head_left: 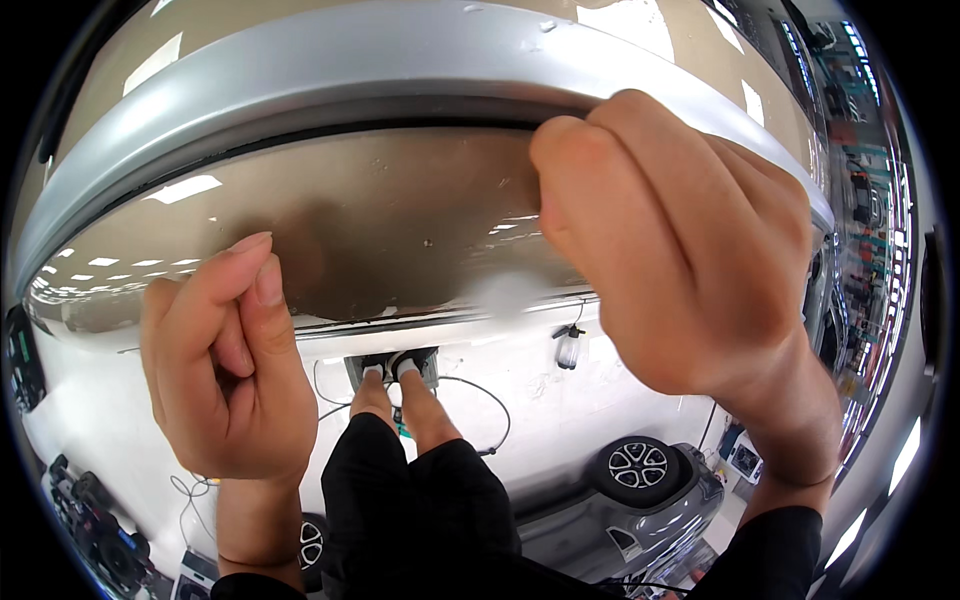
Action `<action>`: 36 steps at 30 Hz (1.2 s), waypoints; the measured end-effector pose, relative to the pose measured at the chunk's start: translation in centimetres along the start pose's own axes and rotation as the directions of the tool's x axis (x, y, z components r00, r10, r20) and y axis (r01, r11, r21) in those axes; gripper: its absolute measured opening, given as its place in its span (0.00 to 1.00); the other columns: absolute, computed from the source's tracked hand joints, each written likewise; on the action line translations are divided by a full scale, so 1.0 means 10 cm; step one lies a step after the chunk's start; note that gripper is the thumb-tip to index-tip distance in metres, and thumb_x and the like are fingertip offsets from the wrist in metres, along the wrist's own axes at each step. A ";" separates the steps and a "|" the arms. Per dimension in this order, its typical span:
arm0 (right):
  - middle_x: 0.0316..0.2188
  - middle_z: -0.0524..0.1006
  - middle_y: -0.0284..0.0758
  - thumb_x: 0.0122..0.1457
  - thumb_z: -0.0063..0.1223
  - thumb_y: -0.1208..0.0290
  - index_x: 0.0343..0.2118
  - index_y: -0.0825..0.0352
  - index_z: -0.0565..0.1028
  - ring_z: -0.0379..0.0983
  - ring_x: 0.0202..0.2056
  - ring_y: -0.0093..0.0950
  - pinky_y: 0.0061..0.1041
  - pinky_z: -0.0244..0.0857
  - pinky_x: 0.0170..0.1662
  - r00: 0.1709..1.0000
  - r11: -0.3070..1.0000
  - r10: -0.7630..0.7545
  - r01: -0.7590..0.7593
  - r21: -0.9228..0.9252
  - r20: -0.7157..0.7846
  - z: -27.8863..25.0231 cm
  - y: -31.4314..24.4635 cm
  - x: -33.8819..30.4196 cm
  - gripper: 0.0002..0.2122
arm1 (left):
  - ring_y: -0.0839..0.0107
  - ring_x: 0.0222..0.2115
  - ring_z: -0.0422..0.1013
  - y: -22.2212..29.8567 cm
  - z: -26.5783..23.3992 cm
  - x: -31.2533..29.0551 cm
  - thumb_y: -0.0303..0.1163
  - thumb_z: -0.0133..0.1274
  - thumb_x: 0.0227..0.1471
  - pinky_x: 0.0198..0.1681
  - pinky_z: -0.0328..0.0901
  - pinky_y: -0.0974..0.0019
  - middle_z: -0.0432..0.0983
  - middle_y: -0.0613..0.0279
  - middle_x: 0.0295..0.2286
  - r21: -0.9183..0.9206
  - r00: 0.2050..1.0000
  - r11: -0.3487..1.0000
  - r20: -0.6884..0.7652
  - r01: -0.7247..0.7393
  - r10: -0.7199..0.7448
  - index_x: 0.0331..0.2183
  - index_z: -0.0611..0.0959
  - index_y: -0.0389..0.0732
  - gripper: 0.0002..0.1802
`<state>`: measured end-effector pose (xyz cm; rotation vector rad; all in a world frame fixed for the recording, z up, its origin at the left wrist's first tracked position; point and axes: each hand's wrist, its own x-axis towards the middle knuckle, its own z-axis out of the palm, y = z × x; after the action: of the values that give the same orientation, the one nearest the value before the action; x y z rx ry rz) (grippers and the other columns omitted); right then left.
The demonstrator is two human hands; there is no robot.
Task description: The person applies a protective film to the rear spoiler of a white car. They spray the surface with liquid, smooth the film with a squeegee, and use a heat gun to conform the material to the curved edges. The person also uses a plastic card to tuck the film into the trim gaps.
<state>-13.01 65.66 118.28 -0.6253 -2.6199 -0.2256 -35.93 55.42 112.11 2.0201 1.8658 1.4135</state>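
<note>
Curving across the top is a silver rail (300,62) with a few drops on it, fixed along a glossy brown car panel (400,200). My right hand (680,240) is closed, knuckles up, against or just in front of the rail's lower edge at the right. Whatever its fingers may grip is hidden. Over the panel's lower left, my left hand (235,370) is closed in a pinch, thumb and forefinger tips together. Nothing I can name shows between them. A pale blurred patch (505,293) lies near the panel's lower edge between my hands; I cannot tell what it is.
I stand on a dark step (428,362). A bottle with a black top (568,350) stands on the white floor, near a looping black hose (508,415). Behind me is a grey car (610,525) with a dark wheel (638,468). Dark equipment (100,535) sits at lower left.
</note>
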 end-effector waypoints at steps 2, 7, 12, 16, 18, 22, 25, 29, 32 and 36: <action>0.22 0.70 0.36 0.33 0.61 0.86 0.29 0.73 0.75 0.66 0.17 0.25 0.23 0.59 0.17 0.998 0.998 -0.057 0.057 -0.025 -0.001 0.02 -0.02 0.02 0.14 | 0.83 0.22 0.55 -0.04 0.00 -0.01 0.15 0.58 0.56 0.26 0.55 0.79 0.68 0.71 0.25 -0.016 0.996 0.996 -0.027 -0.088 0.087 0.40 0.84 0.32 0.09; 0.21 0.71 0.35 0.36 0.63 0.87 0.29 0.72 0.76 0.70 0.19 0.27 0.23 0.63 0.20 0.989 0.992 -0.130 0.129 -0.014 -0.070 0.09 -0.04 0.02 0.13 | 0.77 0.24 0.62 0.06 0.13 0.24 0.14 0.62 0.50 0.28 0.61 0.74 0.74 0.65 0.28 0.006 0.946 0.949 0.084 -0.316 0.314 0.41 0.84 0.32 0.14; 0.22 0.73 0.33 0.38 0.64 0.85 0.29 0.68 0.76 0.71 0.20 0.29 0.23 0.65 0.22 1.000 0.995 0.017 -0.016 0.098 -0.005 0.00 -0.03 0.02 0.12 | 0.69 0.26 0.68 0.20 0.47 0.45 0.14 0.64 0.38 0.28 0.63 0.69 0.73 0.60 0.28 -0.118 0.896 0.899 0.099 -0.422 0.434 0.36 0.85 0.31 0.16; 0.22 0.73 0.34 0.38 0.65 0.85 0.29 0.68 0.77 0.71 0.20 0.28 0.23 0.64 0.21 0.997 0.987 0.071 -0.072 0.146 0.010 -0.03 -0.09 -0.01 0.12 | 0.67 0.26 0.69 0.21 0.46 0.53 0.14 0.65 0.36 0.26 0.62 0.68 0.72 0.60 0.28 -0.114 0.866 0.874 0.122 -0.472 0.484 0.32 0.84 0.31 0.14; 0.21 0.73 0.36 0.38 0.66 0.85 0.30 0.69 0.77 0.71 0.20 0.27 0.22 0.63 0.21 0.996 0.997 0.012 -0.005 0.078 -0.091 -0.03 -0.08 -0.08 0.13 | 0.68 0.26 0.69 0.26 0.44 0.56 0.14 0.65 0.35 0.25 0.62 0.68 0.72 0.60 0.27 -0.089 0.871 0.884 0.153 -0.458 0.467 0.31 0.84 0.31 0.14; 0.21 0.72 0.36 0.38 0.66 0.85 0.30 0.71 0.77 0.71 0.20 0.26 0.22 0.62 0.20 0.983 0.972 0.181 -0.184 0.150 0.033 -0.27 -0.01 -0.12 0.13 | 0.68 0.25 0.69 0.26 0.50 0.62 0.13 0.63 0.33 0.25 0.63 0.68 0.73 0.59 0.26 -0.036 0.827 0.843 0.177 -0.536 0.533 0.31 0.84 0.31 0.15; 0.21 0.73 0.36 0.38 0.66 0.85 0.30 0.72 0.77 0.71 0.20 0.26 0.22 0.63 0.20 0.978 0.965 0.205 -0.207 0.163 0.032 -0.28 0.00 -0.18 0.13 | 0.67 0.25 0.69 0.13 0.54 0.66 0.15 0.64 0.33 0.24 0.62 0.68 0.73 0.58 0.26 -0.065 0.769 0.775 0.091 -0.629 0.632 0.30 0.84 0.30 0.14; 0.21 0.73 0.36 0.37 0.66 0.85 0.30 0.73 0.77 0.71 0.20 0.26 0.22 0.63 0.20 0.981 0.968 0.195 -0.194 0.157 0.007 -0.25 0.02 -0.24 0.13 | 0.67 0.24 0.69 0.11 0.50 0.70 0.18 0.66 0.32 0.23 0.61 0.68 0.73 0.57 0.26 -0.080 0.717 0.722 0.085 -0.687 0.692 0.29 0.83 0.30 0.15; 0.21 0.73 0.36 0.37 0.66 0.85 0.29 0.73 0.77 0.71 0.20 0.26 0.22 0.63 0.20 0.989 0.979 0.128 -0.113 0.172 -0.074 -0.10 0.00 -0.23 0.13 | 0.67 0.23 0.68 0.11 0.43 0.72 0.21 0.67 0.32 0.22 0.60 0.68 0.72 0.58 0.25 -0.023 0.711 0.725 0.178 -0.688 0.680 0.30 0.83 0.30 0.16; 0.22 0.73 0.36 0.36 0.66 0.85 0.29 0.74 0.77 0.71 0.20 0.26 0.22 0.64 0.20 0.987 0.995 0.024 -0.008 0.099 -0.158 0.09 0.03 -0.35 0.13 | 0.69 0.21 0.67 0.22 0.44 0.71 0.23 0.68 0.35 0.20 0.58 0.70 0.71 0.60 0.24 -0.037 0.702 0.728 0.237 -0.684 0.672 0.30 0.83 0.30 0.15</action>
<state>-10.41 64.78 115.98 -0.5701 -2.4551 -0.1354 -32.53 62.87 114.89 2.9335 1.0864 1.1263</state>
